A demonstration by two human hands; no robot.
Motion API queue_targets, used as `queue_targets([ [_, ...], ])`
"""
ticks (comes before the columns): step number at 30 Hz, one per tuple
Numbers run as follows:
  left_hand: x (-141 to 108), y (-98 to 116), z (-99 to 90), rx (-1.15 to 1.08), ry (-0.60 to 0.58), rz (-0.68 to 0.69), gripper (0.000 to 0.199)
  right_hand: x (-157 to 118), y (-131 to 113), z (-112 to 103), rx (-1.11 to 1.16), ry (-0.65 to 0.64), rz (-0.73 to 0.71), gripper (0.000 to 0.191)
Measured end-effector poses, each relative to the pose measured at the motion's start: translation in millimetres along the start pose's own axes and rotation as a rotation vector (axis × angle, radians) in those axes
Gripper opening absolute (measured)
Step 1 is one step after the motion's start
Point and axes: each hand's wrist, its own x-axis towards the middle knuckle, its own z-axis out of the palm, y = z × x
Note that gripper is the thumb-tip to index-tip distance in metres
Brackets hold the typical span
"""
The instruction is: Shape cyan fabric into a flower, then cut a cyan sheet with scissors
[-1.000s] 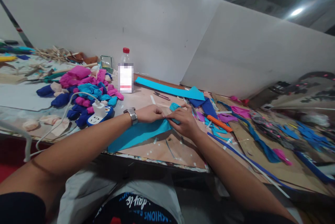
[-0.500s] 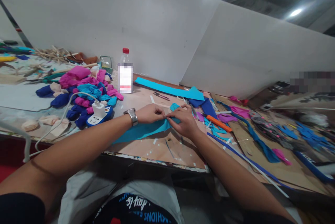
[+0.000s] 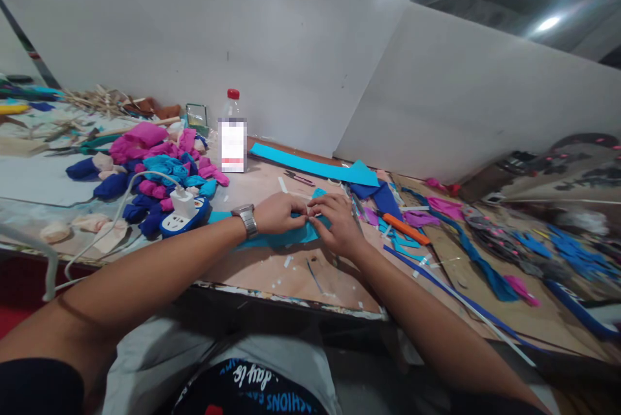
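A light blue strip (image 3: 279,238) lies across the table in front of me, partly under my wrists. My left hand (image 3: 281,213), with a metal watch at the wrist, pinches the strip near its right end. Close against it, my right hand (image 3: 336,224) pinches the same strip, and the two sets of fingertips nearly meet. A short piece of the blue material sticks up behind my right fingers. Exactly what lies between the fingertips is too small to make out.
A power strip (image 3: 183,214) and a heap of pink and blue cloth bundles (image 3: 165,166) lie left. Behind stand a red-capped bottle (image 3: 233,137) and another blue strip (image 3: 310,165), near small scissors (image 3: 299,178). An orange cutter (image 3: 406,229) lies right, among scraps.
The strip's left part has swung up, away from the table's front edge, and now lies closer to the power strip. My fingers have shifted slightly and stay pinched together.
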Motion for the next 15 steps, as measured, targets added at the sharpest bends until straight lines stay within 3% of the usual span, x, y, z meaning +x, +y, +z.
queue_targets([
  [15, -0.6, -3.3, 2.2, 0.320, -0.053, 0.107, 0.028, 0.9, -2.9, 0.5, 0.042, -0.153, 0.050, 0.010],
])
